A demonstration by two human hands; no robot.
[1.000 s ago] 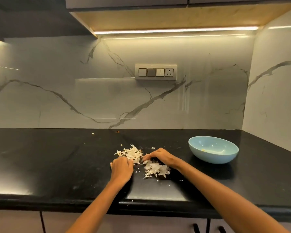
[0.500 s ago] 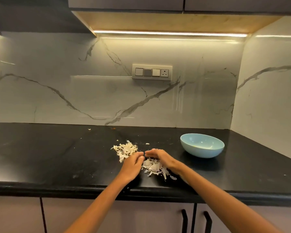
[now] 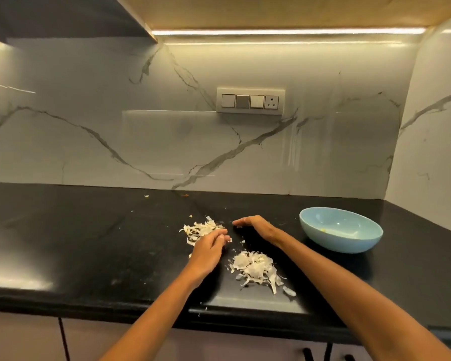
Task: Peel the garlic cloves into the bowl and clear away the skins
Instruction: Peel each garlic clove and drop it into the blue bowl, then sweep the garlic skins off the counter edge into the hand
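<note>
Two heaps of papery white garlic skins lie on the black counter [image 3: 89, 246]. The far heap [image 3: 199, 230] sits just behind my left hand [image 3: 210, 247], whose loosely bent fingertips touch its near edge. The near heap [image 3: 255, 267] lies close to the counter's front edge, between my forearms. My right hand [image 3: 255, 226] rests edge-down on the counter with fingers stretched left, just right of the far heap, holding nothing. A light blue bowl [image 3: 341, 239] stands to the right; only a small yellowish bit shows inside it.
Small skin flakes are scattered around both heaps and near the back wall [image 3: 146, 196]. A marble backsplash with a switch panel [image 3: 250, 101] runs behind. A side wall closes the counter on the right. Cabinet handles [image 3: 307, 354] show below the front edge.
Both hands have moved back from the near heap toward the far heap. The near heap now lies uncovered closer to the front edge. The camera has tilted and shifted.
</note>
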